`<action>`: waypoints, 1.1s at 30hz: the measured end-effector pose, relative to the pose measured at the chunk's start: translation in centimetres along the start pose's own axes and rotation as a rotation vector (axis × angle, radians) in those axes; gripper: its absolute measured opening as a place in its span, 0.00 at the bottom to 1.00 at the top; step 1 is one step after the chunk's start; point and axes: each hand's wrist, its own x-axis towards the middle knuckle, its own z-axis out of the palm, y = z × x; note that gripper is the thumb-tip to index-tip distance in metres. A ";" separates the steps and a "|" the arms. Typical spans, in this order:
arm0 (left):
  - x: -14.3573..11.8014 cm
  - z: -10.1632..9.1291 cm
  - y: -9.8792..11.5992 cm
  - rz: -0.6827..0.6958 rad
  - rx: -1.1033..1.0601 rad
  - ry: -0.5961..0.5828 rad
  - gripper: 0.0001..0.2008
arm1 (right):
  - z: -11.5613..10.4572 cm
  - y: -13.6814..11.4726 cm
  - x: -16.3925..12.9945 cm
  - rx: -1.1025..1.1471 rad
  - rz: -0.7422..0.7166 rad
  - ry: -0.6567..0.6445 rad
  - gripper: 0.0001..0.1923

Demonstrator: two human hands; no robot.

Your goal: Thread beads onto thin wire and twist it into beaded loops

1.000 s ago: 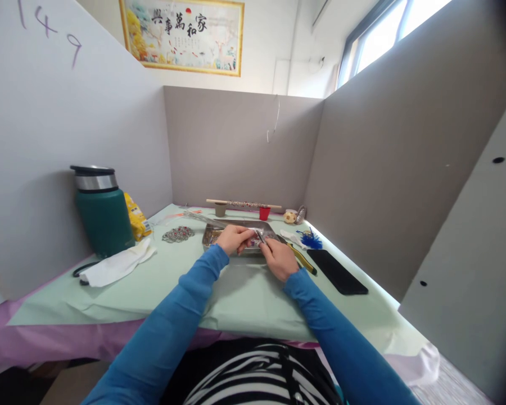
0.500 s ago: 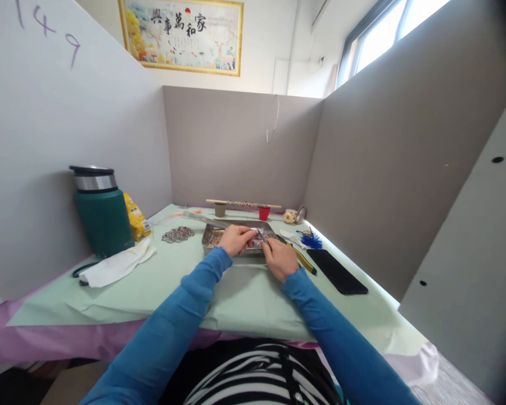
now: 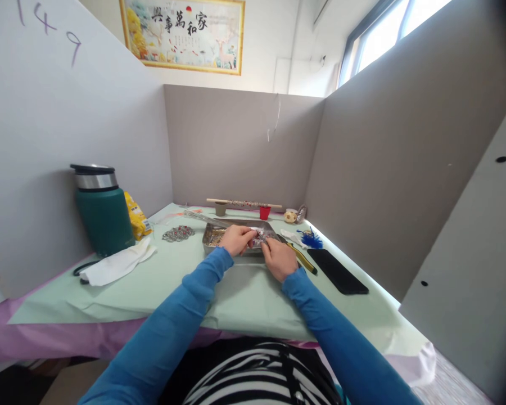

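Head view: both hands meet over a shallow rectangular metal tray (image 3: 211, 232), shiny, with low walls, on the pale green paper covering the table (image 3: 152, 287). Left hand (image 3: 236, 239) curled, fingertips pinched on a small glittery beaded piece (image 3: 256, 240) just above the tray's near right part. Right hand (image 3: 279, 259) also closed narrow on the same piece from the tray's right side; whether it grips a fine tool too is too small to tell. Blue sleeves run back from the tray to the body.

Left of the tray: flat ornate silver-red ornament (image 3: 177, 233), crumpled white cloth (image 3: 118, 264), dark green cylindrical flask (image 3: 104, 216) with steel collar. Right of the tray: yellow-handled pliers (image 3: 303, 261), blue feathery tuft (image 3: 311, 241), flat black phone (image 3: 336, 271). Behind the tray: thin wooden rod (image 3: 243, 203) resting on two small cups.

Grey partition walls close in beyond all of these; bare paper lies nearer the body than the tray.
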 end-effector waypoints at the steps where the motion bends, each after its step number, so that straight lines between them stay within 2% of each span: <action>1: 0.0 0.0 -0.1 -0.007 -0.040 -0.007 0.18 | 0.0 0.0 0.0 -0.004 0.003 0.004 0.15; 6: 0.0 0.3 0.1 -0.101 -0.391 -0.037 0.14 | 0.1 -0.3 0.0 -0.014 0.025 0.030 0.15; 9: -0.2 0.5 0.7 -0.156 -0.525 -0.027 0.12 | 0.1 -0.5 0.0 -0.023 0.040 0.051 0.15; 12: -0.3 0.8 0.9 -0.170 -0.514 0.024 0.11 | 0.2 -0.8 0.0 -0.032 0.060 0.053 0.15; 16: -0.3 1.1 0.8 -0.076 -0.171 0.164 0.16 | 0.3 -1.1 0.2 0.001 0.100 -0.014 0.16; 18: -0.3 1.3 0.7 -0.040 -0.072 0.213 0.16 | 0.5 -1.2 0.3 0.035 0.114 -0.040 0.16; 20: -0.2 1.4 0.7 -0.056 -0.149 0.215 0.14 | 0.8 -1.1 0.4 0.065 0.114 -0.041 0.17; 26: 0.1 1.7 0.4 -0.183 -0.650 0.096 0.13 | 1.1 -1.2 0.4 0.108 0.121 -0.031 0.18; 29: 0.1 1.5 0.5 -0.212 -0.695 0.097 0.12 | 0.8 -1.4 0.3 0.097 0.136 -0.035 0.17; 33: 0.0 0.9 0.8 -0.195 -0.680 0.160 0.11 | 0.4 -1.4 0.3 0.059 0.153 -0.050 0.16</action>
